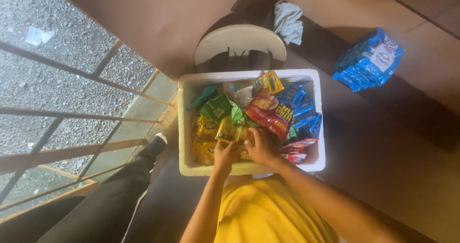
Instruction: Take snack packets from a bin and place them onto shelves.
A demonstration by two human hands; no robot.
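Both hands dig into a white foam box (184,128) of crinkly snack packets — the left hand (225,153) pinches a glossy yellow packet (229,130) near the front wall, the right hand (261,146) lies curled on the packets beside a red packet (273,116), grip unclear.

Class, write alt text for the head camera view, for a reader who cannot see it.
Seen from above, a person's left hand and right hand reach into a white foam box packed with colourful snack packets. A blue multipack lies on a brown surface to the right, and a white chair stands beyond the box.
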